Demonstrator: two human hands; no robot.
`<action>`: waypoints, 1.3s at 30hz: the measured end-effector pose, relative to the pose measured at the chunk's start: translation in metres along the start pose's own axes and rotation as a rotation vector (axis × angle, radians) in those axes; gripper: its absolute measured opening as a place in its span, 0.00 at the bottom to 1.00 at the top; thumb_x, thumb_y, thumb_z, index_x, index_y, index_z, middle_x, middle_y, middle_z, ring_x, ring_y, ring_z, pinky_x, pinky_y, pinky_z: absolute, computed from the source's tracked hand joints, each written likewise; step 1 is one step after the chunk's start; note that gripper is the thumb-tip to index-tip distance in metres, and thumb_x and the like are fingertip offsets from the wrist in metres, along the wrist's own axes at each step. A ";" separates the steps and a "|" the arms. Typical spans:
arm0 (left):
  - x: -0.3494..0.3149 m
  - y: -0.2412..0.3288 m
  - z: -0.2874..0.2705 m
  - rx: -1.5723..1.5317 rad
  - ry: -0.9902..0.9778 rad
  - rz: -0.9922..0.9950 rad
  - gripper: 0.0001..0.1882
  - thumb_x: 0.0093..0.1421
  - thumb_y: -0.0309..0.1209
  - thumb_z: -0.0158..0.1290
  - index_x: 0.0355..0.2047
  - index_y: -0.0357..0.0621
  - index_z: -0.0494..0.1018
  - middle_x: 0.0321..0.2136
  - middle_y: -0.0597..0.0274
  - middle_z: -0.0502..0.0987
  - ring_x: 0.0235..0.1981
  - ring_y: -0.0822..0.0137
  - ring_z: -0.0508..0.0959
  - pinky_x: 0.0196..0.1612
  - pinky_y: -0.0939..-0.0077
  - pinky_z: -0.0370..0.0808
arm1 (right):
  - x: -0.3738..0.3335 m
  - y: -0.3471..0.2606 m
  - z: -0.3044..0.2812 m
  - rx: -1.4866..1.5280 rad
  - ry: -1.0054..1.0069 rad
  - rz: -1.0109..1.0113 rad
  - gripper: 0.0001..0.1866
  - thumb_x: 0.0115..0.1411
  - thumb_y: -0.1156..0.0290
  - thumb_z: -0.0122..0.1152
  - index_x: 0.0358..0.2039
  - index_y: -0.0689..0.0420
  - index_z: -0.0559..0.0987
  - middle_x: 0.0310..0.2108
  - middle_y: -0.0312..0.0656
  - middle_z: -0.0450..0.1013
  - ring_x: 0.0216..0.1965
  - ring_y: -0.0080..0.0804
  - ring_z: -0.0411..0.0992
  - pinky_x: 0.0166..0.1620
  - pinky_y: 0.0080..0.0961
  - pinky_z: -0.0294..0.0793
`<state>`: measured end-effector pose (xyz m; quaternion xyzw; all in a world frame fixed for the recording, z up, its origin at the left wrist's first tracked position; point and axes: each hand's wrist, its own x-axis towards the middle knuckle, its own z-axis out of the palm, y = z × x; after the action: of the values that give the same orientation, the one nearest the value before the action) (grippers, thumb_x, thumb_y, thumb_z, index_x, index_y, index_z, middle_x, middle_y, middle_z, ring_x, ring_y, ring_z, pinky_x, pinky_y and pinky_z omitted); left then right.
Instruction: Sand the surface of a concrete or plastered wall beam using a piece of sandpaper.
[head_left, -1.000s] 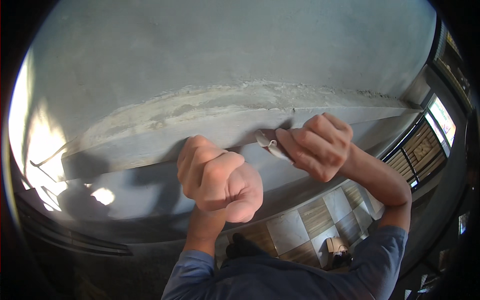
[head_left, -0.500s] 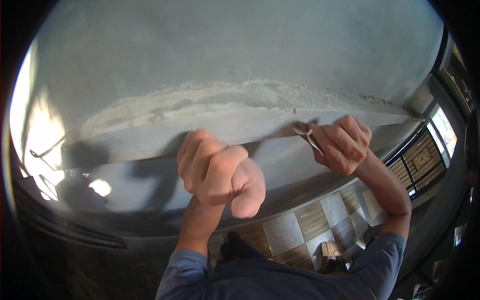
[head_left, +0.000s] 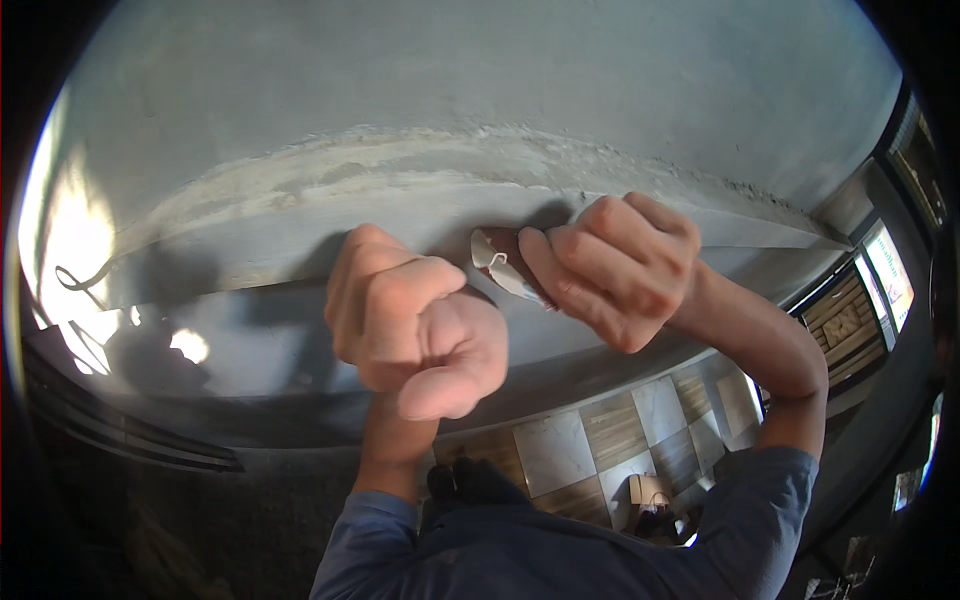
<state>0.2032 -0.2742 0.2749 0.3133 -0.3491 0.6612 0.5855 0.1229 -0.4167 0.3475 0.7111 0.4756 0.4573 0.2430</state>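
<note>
Fingers curled and thumb lying loosely below them, my left hand [head_left: 415, 325] is held up in front of the grey ledge [head_left: 240, 265]. Nothing shows between its fingers, though the inside of the curl is partly hidden. In my right hand [head_left: 625, 270] a bent piece of sandpaper [head_left: 492, 272] is gripped, brown on one face and whitish on the other. A thin torn curl stands up from its edge. Its free end points toward my left hand, with a small gap between. Whether the sandpaper touches the ledge I cannot tell.
Above the ledge, a grey plastered wall [head_left: 480, 70] carries a rough, pale patched band [head_left: 420, 160]. A dark bent wire [head_left: 75, 280] sticks out at the left. Below are checkered floor tiles [head_left: 560, 455] and a small tan box [head_left: 647, 490]. Dark-framed bars [head_left: 850, 320] stand at the right.
My right hand has moved left and slightly up along the ledge, bringing the sandpaper close to my left hand. My left hand has shifted a little left and up.
</note>
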 end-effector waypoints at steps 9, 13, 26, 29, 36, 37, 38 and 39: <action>-0.001 0.006 -0.013 -0.227 -0.043 -0.205 0.37 0.71 0.54 0.22 0.20 0.39 0.67 0.13 0.66 0.64 0.13 0.72 0.59 0.19 0.78 0.54 | -0.037 0.006 0.008 -0.075 0.248 0.035 0.07 0.39 0.73 0.67 0.20 0.51 0.76 0.23 0.31 0.70 0.23 0.21 0.68 0.17 0.17 0.58; -0.018 0.017 -0.014 -0.181 0.218 -0.218 0.30 0.72 0.44 0.27 0.17 0.41 0.64 0.11 0.66 0.60 0.13 0.73 0.56 0.21 0.77 0.51 | -0.017 0.002 -0.003 0.012 0.008 0.064 0.07 0.41 0.71 0.69 0.20 0.51 0.77 0.24 0.29 0.71 0.24 0.20 0.68 0.17 0.17 0.56; -0.049 0.011 -0.027 0.281 0.326 -0.547 0.29 0.71 0.33 0.39 0.08 0.47 0.56 0.06 0.70 0.53 0.13 0.75 0.52 0.23 0.78 0.52 | -0.065 0.012 -0.009 -0.168 0.112 0.032 0.21 0.28 0.71 0.62 0.29 0.60 0.81 0.22 0.33 0.65 0.19 0.23 0.64 0.17 0.18 0.57; -0.043 0.011 -0.037 0.269 0.322 -0.565 0.29 0.70 0.32 0.40 0.08 0.46 0.56 0.06 0.70 0.53 0.13 0.75 0.53 0.23 0.78 0.53 | -0.050 0.005 -0.006 -0.099 0.060 0.080 0.17 0.30 0.71 0.64 0.27 0.58 0.78 0.22 0.33 0.66 0.20 0.24 0.65 0.17 0.18 0.60; -0.043 0.016 -0.059 0.331 0.236 -0.546 0.30 0.71 0.34 0.39 0.08 0.45 0.56 0.06 0.69 0.52 0.13 0.75 0.54 0.24 0.78 0.54 | -0.047 -0.003 0.005 -0.053 0.245 0.107 0.08 0.36 0.71 0.65 0.22 0.55 0.80 0.23 0.30 0.66 0.26 0.19 0.65 0.18 0.16 0.51; -0.042 0.014 -0.069 0.373 0.203 -0.525 0.30 0.71 0.34 0.39 0.08 0.45 0.56 0.06 0.69 0.52 0.13 0.75 0.54 0.24 0.78 0.54 | -0.062 -0.002 -0.003 -0.095 0.159 0.122 0.08 0.36 0.71 0.66 0.22 0.55 0.80 0.23 0.30 0.66 0.26 0.18 0.65 0.18 0.16 0.51; -0.039 0.011 -0.072 0.369 0.200 -0.512 0.30 0.71 0.34 0.39 0.08 0.45 0.56 0.06 0.69 0.52 0.13 0.75 0.54 0.24 0.78 0.54 | -0.066 -0.001 -0.005 -0.145 0.071 0.135 0.08 0.36 0.71 0.66 0.22 0.55 0.80 0.23 0.30 0.65 0.27 0.18 0.66 0.18 0.16 0.51; -0.036 0.007 -0.075 0.373 0.241 -0.555 0.30 0.71 0.35 0.38 0.08 0.47 0.55 0.06 0.70 0.50 0.14 0.74 0.52 0.26 0.78 0.55 | -0.061 -0.004 0.005 -0.187 0.133 0.103 0.07 0.38 0.71 0.67 0.21 0.54 0.80 0.22 0.30 0.65 0.24 0.19 0.65 0.18 0.16 0.51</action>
<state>0.2000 -0.2327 0.2028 0.4176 -0.0521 0.5615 0.7125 0.1175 -0.4696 0.3163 0.6768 0.4090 0.5576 0.2523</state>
